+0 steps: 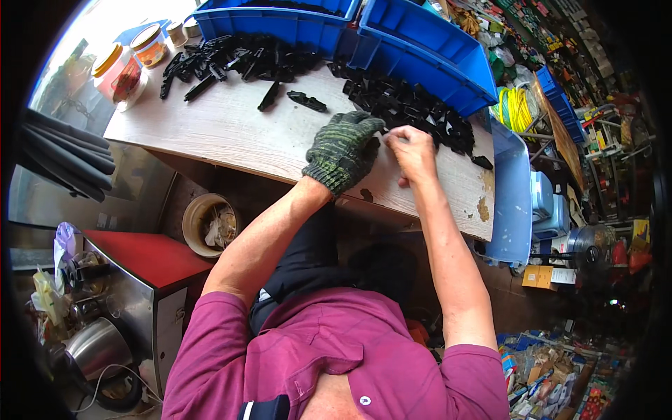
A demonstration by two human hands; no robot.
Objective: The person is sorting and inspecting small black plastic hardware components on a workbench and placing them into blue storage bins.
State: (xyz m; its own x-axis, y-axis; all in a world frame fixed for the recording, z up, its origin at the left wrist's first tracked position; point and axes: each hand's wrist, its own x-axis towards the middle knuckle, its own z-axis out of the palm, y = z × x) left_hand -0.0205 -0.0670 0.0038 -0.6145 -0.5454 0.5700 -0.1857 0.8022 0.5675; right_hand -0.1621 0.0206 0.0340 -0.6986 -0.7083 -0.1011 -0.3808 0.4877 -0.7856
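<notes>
My left hand (343, 148), in a dark green and black knit glove, is closed over the front half of the table (231, 136). What its curled fingers hold, if anything, is hidden. Bare and just to its right, my right hand (414, 155) has thumb and forefinger pinched close to the glove; whatever lies between them is too small to name. Beyond the hands, small black plastic parts lie in a left heap (245, 57) and a right heap (413, 105). Two loose pieces, an upright-lying one (269, 96) and a longer one (306, 101), rest nearer the glove.
Two blue plastic crates, a left one (280, 31) and a right one (427, 59), stand behind the heaps. Lidded jars (117, 73) line the far left edge. Below the table are a waste bucket (210, 224) and a red-topped cabinet (143, 255). A pale blue tub (509, 196) stands right.
</notes>
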